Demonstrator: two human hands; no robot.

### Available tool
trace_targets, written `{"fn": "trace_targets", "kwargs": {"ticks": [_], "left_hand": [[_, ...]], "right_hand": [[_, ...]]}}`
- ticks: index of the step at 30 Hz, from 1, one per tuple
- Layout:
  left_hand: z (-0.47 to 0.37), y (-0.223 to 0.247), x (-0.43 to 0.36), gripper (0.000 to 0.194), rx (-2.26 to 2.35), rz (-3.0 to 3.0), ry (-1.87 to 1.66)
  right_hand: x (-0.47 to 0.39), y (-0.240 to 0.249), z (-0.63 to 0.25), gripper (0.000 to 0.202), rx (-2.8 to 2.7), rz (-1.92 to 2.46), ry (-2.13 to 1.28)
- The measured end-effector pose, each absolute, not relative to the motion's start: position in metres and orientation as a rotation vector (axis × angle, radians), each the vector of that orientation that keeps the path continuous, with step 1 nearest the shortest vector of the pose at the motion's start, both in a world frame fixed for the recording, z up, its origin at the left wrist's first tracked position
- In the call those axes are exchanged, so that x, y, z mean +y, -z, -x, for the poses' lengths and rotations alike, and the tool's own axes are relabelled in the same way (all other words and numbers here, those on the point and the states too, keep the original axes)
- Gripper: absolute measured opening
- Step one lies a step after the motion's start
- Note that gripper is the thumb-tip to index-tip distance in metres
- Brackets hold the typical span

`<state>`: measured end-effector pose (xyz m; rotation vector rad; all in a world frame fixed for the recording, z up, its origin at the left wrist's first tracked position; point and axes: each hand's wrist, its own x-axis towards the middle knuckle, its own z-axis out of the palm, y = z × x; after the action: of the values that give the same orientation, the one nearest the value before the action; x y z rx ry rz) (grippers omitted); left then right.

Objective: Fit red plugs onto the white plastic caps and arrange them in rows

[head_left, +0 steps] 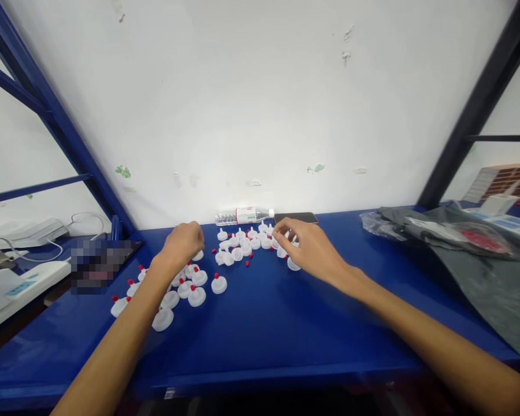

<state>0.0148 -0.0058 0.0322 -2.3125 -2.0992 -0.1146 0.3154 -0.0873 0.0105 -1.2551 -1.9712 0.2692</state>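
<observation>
My left hand (184,245) is closed over the left side of the table, fingers curled down. A white plastic piece (198,255) shows just under its fingertips; whether they grip it I cannot tell. My right hand (305,245) has its thumb and fingertips brought together beside a cluster of white spout caps (245,249); anything between them is too small to make out. Another white cap (293,264) lies below that hand. White spout caps with red tips (196,296) stand around my left forearm. Small loose red caps (247,263) lie between my hands.
A clear water bottle (245,215) lies against the wall, with a dark phone (296,218) beside it. Grey plastic bags (450,237) cover the right end of the blue table (260,329). At left are a power strip (26,289) and cables. Blue rack posts (69,127) rise at the sides.
</observation>
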Motion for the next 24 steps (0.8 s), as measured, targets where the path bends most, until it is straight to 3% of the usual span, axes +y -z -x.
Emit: {"fn": "trace_targets", "kwargs": {"ticks": [3,7,14,20,24], "left_hand": [[-0.021,-0.029,-0.002,0.012,-2.035,2.388,0.114],[-0.027,-0.018,0.007,0.011,-2.009,2.453,0.06],[-0.036,-0.018,-0.002,0.016,-1.949,2.442,0.057],[-0.045,-0.046,-0.034,0.017,-1.934,2.344,0.245],[-0.057,-0.052,-0.077,0.018,-1.833,2.5,0.692]], "right_hand": [[-0.087,-0.013,-0.322,0.026,-2.136,1.523,0.031],[-0.089,-0.008,-0.323,0.041,-2.298,1.731,0.166],[-0.091,-0.005,-0.325,0.018,-2.407,1.772,0.071],[-0.092,-0.021,-0.333,0.024,-2.254,1.44,-0.429],[-0.095,-0.02,-0.319,0.036,-2.068,1.08,-0.778]]}}
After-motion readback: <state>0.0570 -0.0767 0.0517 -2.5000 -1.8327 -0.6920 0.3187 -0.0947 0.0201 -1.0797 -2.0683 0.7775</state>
